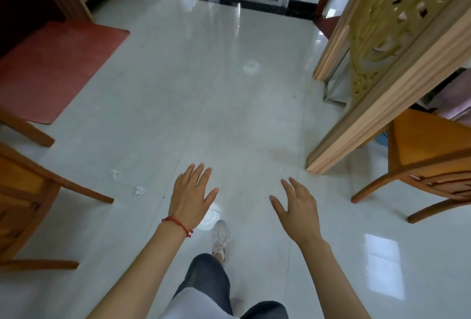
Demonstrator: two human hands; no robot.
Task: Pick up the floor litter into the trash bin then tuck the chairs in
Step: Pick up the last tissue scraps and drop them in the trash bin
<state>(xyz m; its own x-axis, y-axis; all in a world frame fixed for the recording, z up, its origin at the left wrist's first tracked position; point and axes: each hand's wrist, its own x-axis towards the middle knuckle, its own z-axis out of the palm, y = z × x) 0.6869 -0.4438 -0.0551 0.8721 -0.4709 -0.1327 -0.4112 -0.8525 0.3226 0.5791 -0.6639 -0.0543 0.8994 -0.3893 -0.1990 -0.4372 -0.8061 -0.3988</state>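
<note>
White crumpled paper scraps on glossy pale floor tile: one scrap [114,174] lies near the leg of the left wooden chair [28,191], a second scrap [140,190] just beside it, nearer the hands. Both sit left of the left hand [191,192], apart from it. A white patch [212,216] shows on the floor partly under that hand; cannot tell whether it is litter or glare. Left hand held out palm down, fingers straight and spread, holding nothing; red cord bracelet [177,222] at the wrist. Right hand [298,205] likewise out, fingers relaxed and spread, empty. Right wooden chair [430,160] stands at the right edge, well apart from the scraps. Red mat [58,69] far left. One shoe [220,238] below and between the hands.
</note>
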